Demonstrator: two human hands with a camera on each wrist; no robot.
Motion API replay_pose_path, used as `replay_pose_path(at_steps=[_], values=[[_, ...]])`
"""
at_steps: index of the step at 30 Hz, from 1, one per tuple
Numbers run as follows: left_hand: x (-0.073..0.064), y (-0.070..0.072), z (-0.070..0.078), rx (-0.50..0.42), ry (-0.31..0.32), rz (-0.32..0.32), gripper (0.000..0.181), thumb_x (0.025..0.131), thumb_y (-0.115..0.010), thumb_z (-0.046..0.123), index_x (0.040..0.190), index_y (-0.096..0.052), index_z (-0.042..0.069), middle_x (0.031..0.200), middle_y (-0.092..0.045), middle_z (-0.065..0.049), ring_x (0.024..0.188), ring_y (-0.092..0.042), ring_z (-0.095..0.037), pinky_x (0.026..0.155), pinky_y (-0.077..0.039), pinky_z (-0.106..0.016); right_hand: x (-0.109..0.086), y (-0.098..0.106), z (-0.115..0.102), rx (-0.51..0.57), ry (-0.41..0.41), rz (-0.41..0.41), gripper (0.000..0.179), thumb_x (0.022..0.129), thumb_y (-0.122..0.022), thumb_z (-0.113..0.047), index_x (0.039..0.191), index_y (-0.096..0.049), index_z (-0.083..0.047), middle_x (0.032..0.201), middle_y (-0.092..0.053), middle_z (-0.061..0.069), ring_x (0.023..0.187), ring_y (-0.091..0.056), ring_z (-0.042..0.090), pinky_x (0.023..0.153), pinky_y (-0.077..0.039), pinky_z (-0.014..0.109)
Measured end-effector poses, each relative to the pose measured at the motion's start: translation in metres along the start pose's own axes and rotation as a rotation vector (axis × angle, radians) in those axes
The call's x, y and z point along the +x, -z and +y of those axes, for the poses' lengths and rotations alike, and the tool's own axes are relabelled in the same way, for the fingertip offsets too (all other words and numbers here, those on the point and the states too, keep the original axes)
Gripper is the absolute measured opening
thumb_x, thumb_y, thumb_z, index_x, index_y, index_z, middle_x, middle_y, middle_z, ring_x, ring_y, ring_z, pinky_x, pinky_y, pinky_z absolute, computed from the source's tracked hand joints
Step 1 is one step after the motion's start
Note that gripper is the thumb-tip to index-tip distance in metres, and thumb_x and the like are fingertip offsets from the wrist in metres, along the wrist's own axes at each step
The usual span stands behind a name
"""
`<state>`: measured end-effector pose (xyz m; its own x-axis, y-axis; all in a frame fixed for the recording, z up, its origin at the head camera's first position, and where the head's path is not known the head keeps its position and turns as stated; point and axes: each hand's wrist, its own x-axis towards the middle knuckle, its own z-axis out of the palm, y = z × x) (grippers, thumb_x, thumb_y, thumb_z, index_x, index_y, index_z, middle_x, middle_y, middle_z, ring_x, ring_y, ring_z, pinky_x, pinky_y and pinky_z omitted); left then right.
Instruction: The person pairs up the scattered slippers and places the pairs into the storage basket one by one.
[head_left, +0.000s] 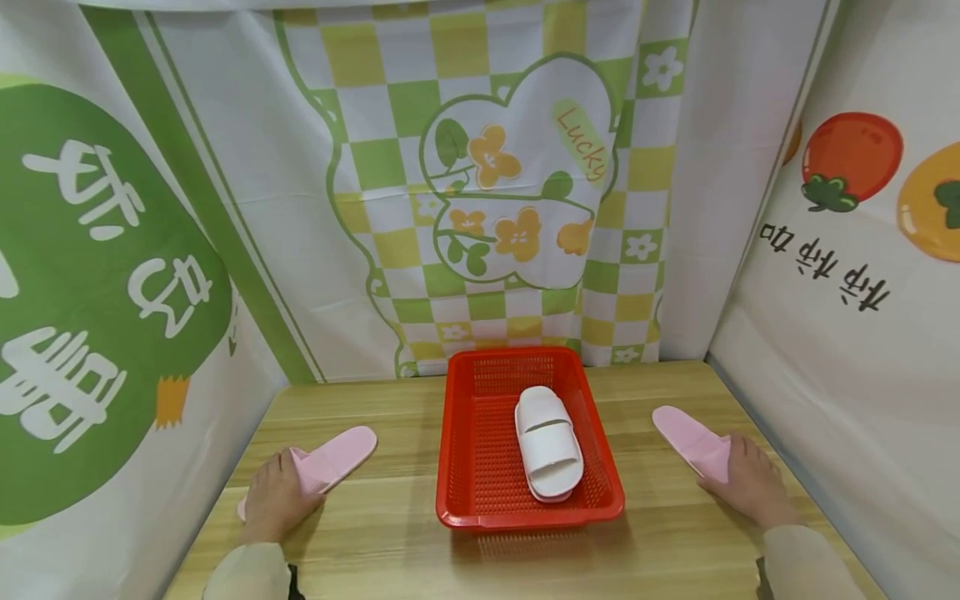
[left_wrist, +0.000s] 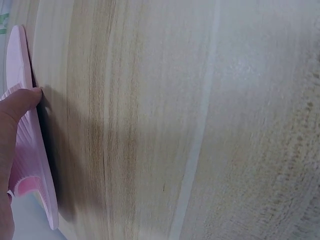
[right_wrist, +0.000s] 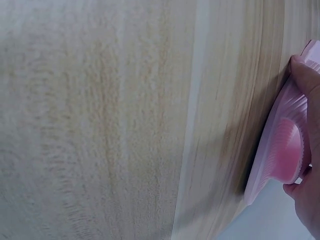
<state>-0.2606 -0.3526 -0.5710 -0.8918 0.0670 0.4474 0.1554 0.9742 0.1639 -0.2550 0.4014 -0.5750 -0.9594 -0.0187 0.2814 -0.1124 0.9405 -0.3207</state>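
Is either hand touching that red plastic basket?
No, the left hand grips one pink slipper and the right hand a second pink slipper, with the red basket standing apart between them.

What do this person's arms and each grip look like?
The left grip and right grip are bare human hands, without gloves. The left sleeve and right sleeve are pale beige. A dark item shows at each sleeve's inner edge, too little to identify.

Lower left in the head view, my left hand (head_left: 274,496) covers part of one pink slipper (head_left: 348,452); lower right, my right hand (head_left: 752,482) hides the near end of the second pink slipper (head_left: 684,433). Whatever underlies the white slipper (head_left: 551,450), below centre, is mostly hidden, perhaps its twin.
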Motion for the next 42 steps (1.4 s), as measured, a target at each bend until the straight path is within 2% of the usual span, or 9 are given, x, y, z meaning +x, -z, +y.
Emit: replay_pose_path(at_steps=[7, 16, 27, 32, 36, 42], values=[[0.001, 0.0, 0.002, 0.012, 0.019, -0.021, 0.093, 0.055, -0.086, 0.031, 0.116, -0.039, -0.023, 0.096, -0.05, -0.038, 0.089, -0.051, -0.053, 0.082, -0.04, -0.063, 0.001, 0.0, -0.001, -0.003, -0.004, 0.0, 0.087, 0.069, -0.083, -0.036, 0.123, -0.036, 0.012, 0.114, -0.045, 0.038, 0.102, -0.046, 0.057, 0.078, -0.038, 0.068], [0.0, 0.002, 0.003, 0.004, 0.022, -0.032, 0.097, 0.057, -0.084, 0.032, 0.118, -0.037, -0.025, 0.1, -0.048, -0.041, 0.092, -0.05, -0.055, 0.085, -0.039, -0.065, 0.003, 0.0, 0.001, -0.016, -0.009, -0.019, 0.089, 0.07, -0.082, -0.037, 0.125, -0.035, 0.014, 0.116, -0.043, 0.04, 0.103, -0.045, 0.059, 0.079, -0.038, 0.069], [0.006, 0.006, 0.004, 0.004, 0.013, -0.018, 0.091, 0.058, -0.083, 0.036, 0.113, -0.04, -0.022, 0.095, -0.05, -0.035, 0.088, -0.051, -0.051, 0.079, -0.042, -0.062, 0.001, 0.0, 0.002, -0.028, -0.008, 0.004, 0.092, 0.069, -0.082, -0.04, 0.127, -0.036, 0.014, 0.116, -0.045, 0.041, 0.101, -0.046, 0.06, 0.074, -0.04, 0.069], [0.006, 0.007, 0.006, 0.002, 0.01, -0.014, 0.093, 0.058, -0.084, 0.036, 0.116, -0.039, -0.022, 0.098, -0.05, -0.036, 0.09, -0.051, -0.052, 0.079, -0.042, -0.063, 0.0, 0.001, 0.0, -0.024, -0.004, 0.027, 0.088, 0.068, -0.083, -0.039, 0.126, -0.039, 0.012, 0.114, -0.047, 0.037, 0.099, -0.047, 0.057, 0.071, -0.039, 0.067], [0.008, 0.007, 0.008, 0.001, 0.012, -0.018, 0.094, 0.06, -0.084, 0.036, 0.119, -0.039, -0.022, 0.101, -0.05, -0.037, 0.093, -0.051, -0.052, 0.081, -0.041, -0.063, 0.001, 0.003, -0.001, -0.034, 0.015, 0.045, 0.087, 0.067, -0.083, -0.037, 0.126, -0.039, 0.01, 0.113, -0.047, 0.036, 0.097, -0.047, 0.056, 0.071, -0.037, 0.066], [0.01, 0.007, 0.012, -0.009, -0.002, 0.016, 0.094, 0.058, -0.085, 0.034, 0.119, -0.039, -0.021, 0.104, -0.05, -0.037, 0.096, -0.05, -0.052, 0.083, -0.04, -0.064, 0.004, 0.004, -0.001, -0.076, 0.05, 0.062, 0.092, 0.068, -0.082, -0.037, 0.131, -0.037, 0.013, 0.118, -0.045, 0.038, 0.101, -0.045, 0.059, 0.076, -0.036, 0.07]])
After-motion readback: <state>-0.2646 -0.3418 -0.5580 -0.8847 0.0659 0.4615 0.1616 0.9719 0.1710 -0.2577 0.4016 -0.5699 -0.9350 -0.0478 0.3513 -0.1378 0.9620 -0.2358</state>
